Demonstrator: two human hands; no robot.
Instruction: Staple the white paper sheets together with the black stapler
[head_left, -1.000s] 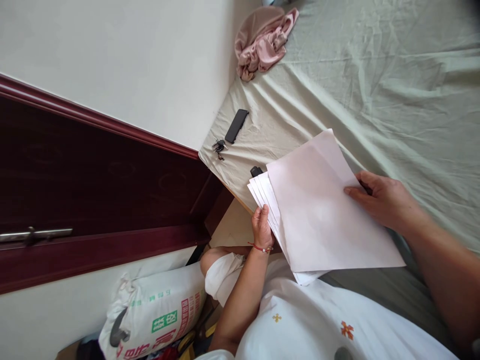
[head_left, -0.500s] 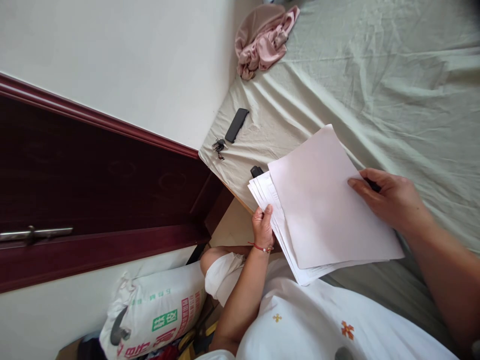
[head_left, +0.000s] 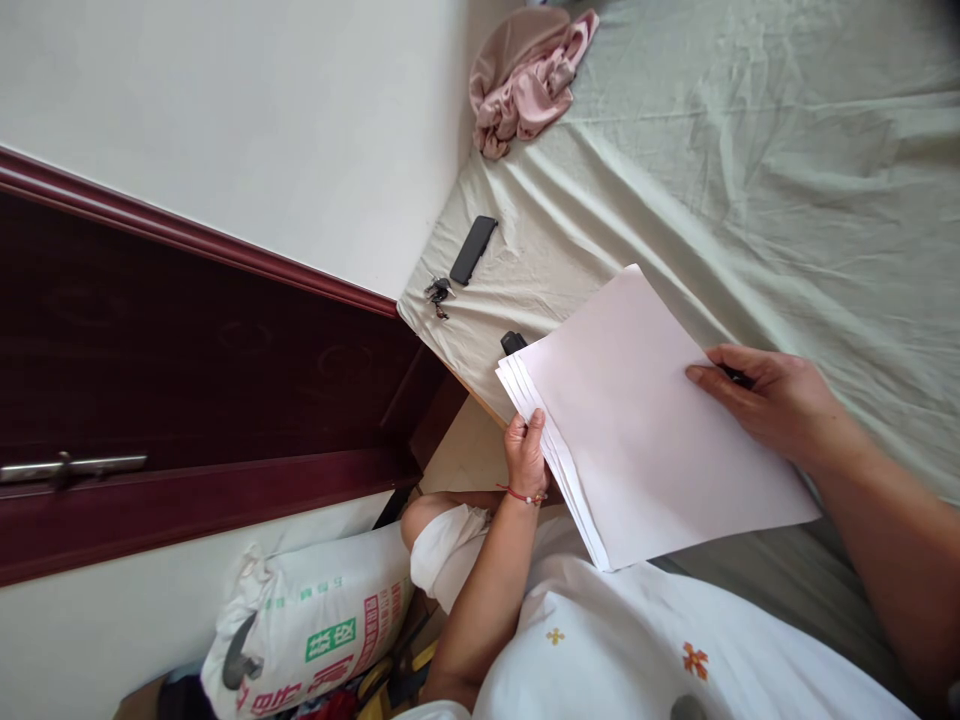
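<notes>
My left hand grips the left edge of a stack of paper sheets, thumb on top and fingers hidden beneath. Over the stack lies a blank top sheet, covering nearly all of it and leaving a fanned strip at the left. My right hand pinches the right edge of that sheet between thumb and fingers. Something dark shows between the right thumb and fingers; what it is I cannot make out. A small black object pokes out past the upper left corner of the stack.
On the bed sheet are a bunch of keys, a black rectangular object and a crumpled pink cloth. A dark red door stands at left. Below it is a printed white sack.
My right hand has moved slightly left and down with the top sheet. That sheet now covers the printing that showed on the pages beneath. My left hand has stayed in place.
</notes>
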